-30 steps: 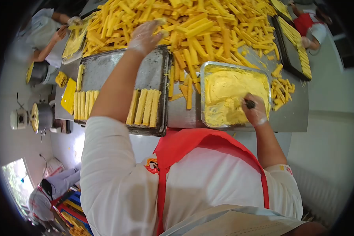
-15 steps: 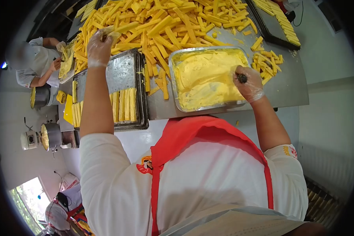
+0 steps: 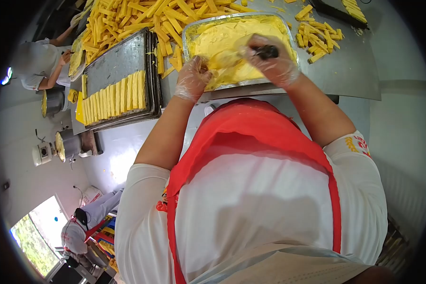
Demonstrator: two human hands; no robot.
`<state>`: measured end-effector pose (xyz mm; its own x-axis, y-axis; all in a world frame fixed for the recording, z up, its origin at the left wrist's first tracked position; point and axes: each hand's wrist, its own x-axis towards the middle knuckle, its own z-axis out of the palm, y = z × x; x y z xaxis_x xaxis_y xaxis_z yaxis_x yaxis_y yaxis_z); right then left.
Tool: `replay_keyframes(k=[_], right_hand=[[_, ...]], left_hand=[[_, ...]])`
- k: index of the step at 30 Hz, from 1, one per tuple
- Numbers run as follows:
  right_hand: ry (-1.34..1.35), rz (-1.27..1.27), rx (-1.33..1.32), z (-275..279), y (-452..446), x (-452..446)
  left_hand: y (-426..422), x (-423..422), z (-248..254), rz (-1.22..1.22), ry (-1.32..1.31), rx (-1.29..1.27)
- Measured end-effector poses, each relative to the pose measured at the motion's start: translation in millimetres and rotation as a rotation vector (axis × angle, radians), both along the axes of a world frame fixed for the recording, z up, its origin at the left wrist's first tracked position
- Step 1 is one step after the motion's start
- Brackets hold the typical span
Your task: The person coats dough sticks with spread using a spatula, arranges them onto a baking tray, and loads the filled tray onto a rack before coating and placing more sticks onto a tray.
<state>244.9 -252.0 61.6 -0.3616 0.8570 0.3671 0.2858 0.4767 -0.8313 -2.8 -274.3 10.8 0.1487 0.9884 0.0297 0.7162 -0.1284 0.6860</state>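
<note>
My left hand [image 3: 193, 78], in a clear glove, is closed at the near left edge of the metal pan [image 3: 296, 57]. What its fingers pinch is too hidden to make out. My right hand [image 3: 272, 59], also gloved, grips a tool by its dark handle [image 3: 267, 51] above the pan; the tool's far end is blurred over the yellow spread [image 3: 222, 38]. Left of the pan, a dark baking tray [image 3: 113, 61] holds a row of coated yellow sticks [image 3: 113, 98]. Behind both lies a large heap of plain yellow sticks [image 3: 142, 16].
A small pile of sticks [image 3: 317, 38] lies right of the pan, below another dark tray [image 3: 333, 10]. At the left a co-worker [image 3: 38, 66] works at the table, near a pot [image 3: 55, 102] and a mixer [image 3: 43, 154]. Another person [image 3: 75, 234] is at lower left.
My left hand has come from the stick heap to the pan's left edge. My right hand has moved left over the pan. The view has shifted, and the tray's row of coated sticks is now fully visible.
</note>
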Motion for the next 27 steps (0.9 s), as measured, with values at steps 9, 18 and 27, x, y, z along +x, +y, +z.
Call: replay_keyframes(k=[9,18,27], right_hand=[[-0.142,-0.044,-0.04,-21,17,28],[-0.308,-0.005,0.051,-27,29,16],[-0.242,-0.249,-0.048,-68,28,25]], left_hand=[[-7,10,-14,-0.34,0.416,0.406],[-5,9,5,-0.267,0.383,0.182],[8,-34,31,0.039,0.132,-0.256]])
